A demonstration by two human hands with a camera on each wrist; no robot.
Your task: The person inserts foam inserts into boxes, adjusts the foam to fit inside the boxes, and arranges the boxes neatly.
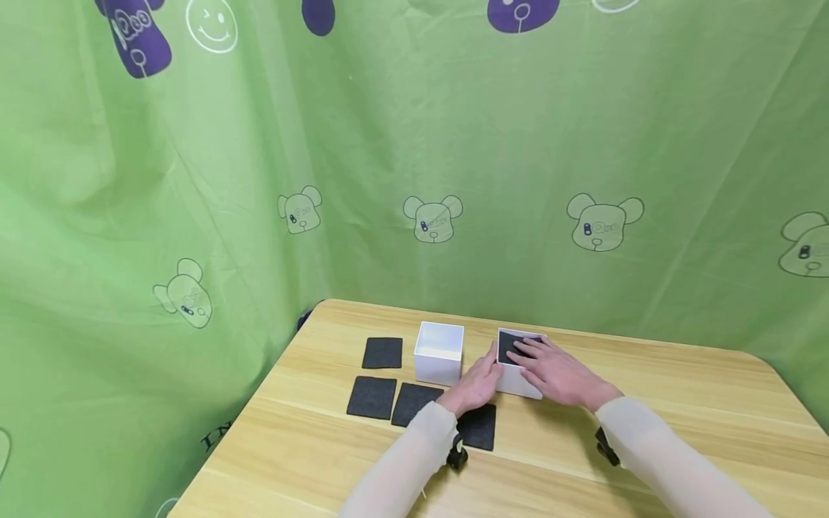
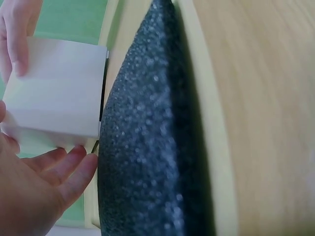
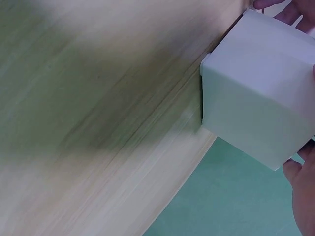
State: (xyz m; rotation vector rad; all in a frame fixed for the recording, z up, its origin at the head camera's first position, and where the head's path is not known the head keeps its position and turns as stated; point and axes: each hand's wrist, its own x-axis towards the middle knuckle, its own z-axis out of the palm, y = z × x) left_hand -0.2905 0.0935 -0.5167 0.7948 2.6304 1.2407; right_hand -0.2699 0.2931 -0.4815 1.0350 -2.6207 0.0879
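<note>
Under the right hand (image 1: pixel 563 375) a black pad (image 1: pixel 509 351) sits inside a white box (image 1: pixel 518 383); that hand's fingers are spread and nearly straight, resting on the pad without pinching it as far as I can see, the thumb outside the near wall. The left hand (image 1: pixel 478 381) lies along the box's left side, fingers loosely extended, bracing more than gripping, I'd say. Left of those fingers, apart from them, stands a second box (image 1: pixel 439 368). Four loose pads (image 1: pixel 372 397) lie on the table (image 1: pixel 699 417), one out past the second box, the others on the near side of the left fingers. To press well, I'd hold the left palm firm against the wall and push the pad's edges evenly, since poking the middle could buckle it. How deep it sits, I cannot tell.
</note>
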